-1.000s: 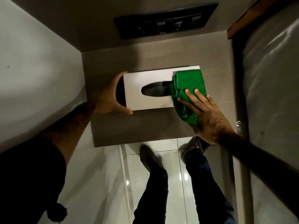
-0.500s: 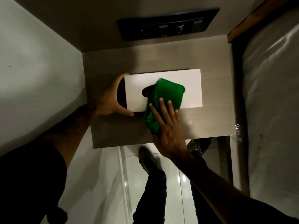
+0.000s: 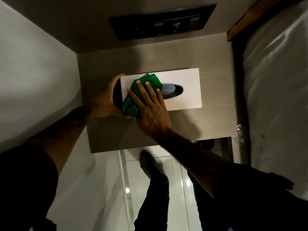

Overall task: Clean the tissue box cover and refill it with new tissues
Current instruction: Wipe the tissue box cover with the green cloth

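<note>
A white tissue box cover (image 3: pixel 185 88) with a dark oval slot lies flat on a small wooden bedside table (image 3: pixel 208 124). My left hand (image 3: pixel 105 99) grips the cover's left end, thumb at the near corner. My right hand (image 3: pixel 150 107) lies flat, fingers spread, pressing a crumpled green cloth (image 3: pixel 145 82) onto the left part of the cover's top. The cloth hides the slot's left end. No tissues show in the slot.
A dark switch panel (image 3: pixel 163 22) is on the wall behind the table. A bed with white bedding (image 3: pixel 275 90) runs along the right side. A white wall (image 3: pixel 33 77) closes the left. My legs and a shoe (image 3: pixel 150 164) stand on glossy floor tiles.
My right hand has swept the green cloth from the cover's right end across the slot to its left end. My left hand keeps hold of the left end.
</note>
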Demonstrator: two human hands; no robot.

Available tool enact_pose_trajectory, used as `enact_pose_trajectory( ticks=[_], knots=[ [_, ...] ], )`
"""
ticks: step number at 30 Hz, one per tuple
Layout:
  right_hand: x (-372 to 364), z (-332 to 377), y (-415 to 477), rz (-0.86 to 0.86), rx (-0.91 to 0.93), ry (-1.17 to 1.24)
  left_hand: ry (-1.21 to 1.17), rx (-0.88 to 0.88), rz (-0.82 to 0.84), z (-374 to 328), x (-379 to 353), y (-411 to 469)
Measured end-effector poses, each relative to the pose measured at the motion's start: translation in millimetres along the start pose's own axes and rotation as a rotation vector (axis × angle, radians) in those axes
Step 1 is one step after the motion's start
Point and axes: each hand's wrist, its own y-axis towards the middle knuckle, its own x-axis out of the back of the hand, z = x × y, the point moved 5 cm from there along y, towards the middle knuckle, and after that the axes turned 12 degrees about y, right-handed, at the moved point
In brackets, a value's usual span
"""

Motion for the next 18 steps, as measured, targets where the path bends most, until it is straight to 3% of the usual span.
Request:
enact_pose_trajectory(
  ticks=[7, 12, 18],
  knots=[
    [37, -30, 7, -0.09, -0.133, -0.005, 0.095, 0.061, 0.004, 3, 6, -6],
    [72, -66, -21, -0.022, -0.112, -0.081, 0.168, 0.078, -0.013, 1, 7, -9],
    [96, -63, -35, -0.198, -0.086, 0.165, 0.169, 0.087, -0.011, 1, 7, -9]
  ],
)
